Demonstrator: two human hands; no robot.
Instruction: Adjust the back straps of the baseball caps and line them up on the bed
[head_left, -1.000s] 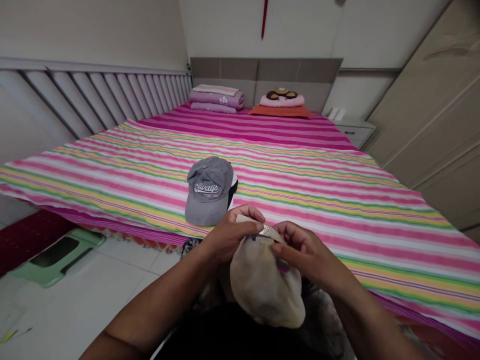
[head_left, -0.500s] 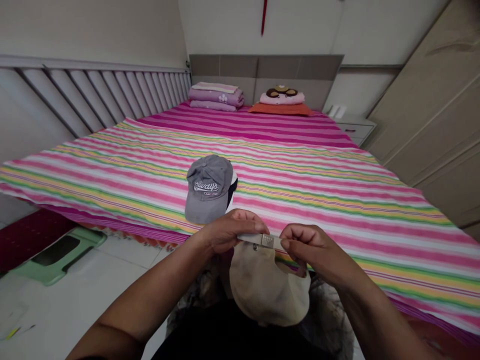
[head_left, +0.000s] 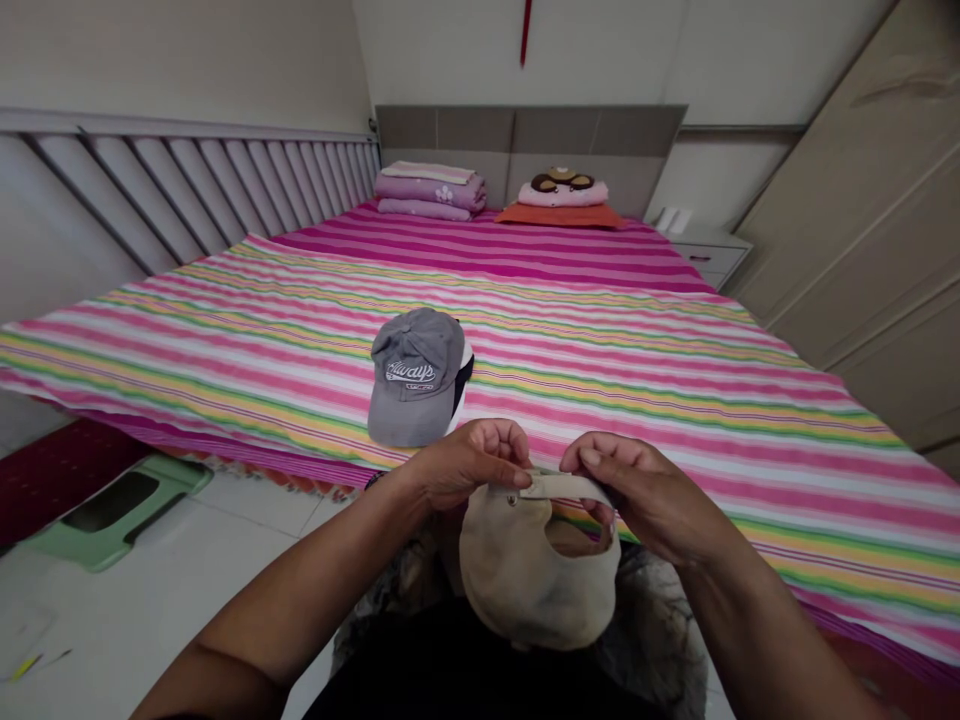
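I hold a beige cap in front of me, its back opening turned up. My left hand pinches the left end of the cap's back strap, fingers curled. My right hand grips the strap's right end, fingers closed round it. A small buckle sits on the strap between my thumbs. A grey cap with white lettering lies on the striped bed sheet just beyond my left hand, on top of something dark and white.
Folded purple bedding and a pink pillow on an orange one lie at the headboard. A slatted rail runs along the left wall. A green stool stands on the floor at left. A nightstand and wardrobe stand at right.
My hands have drawn apart along the back strap, pulling it straight across the opening. The cap's opening now gapes wider than a second ago. The grey cap has not moved.
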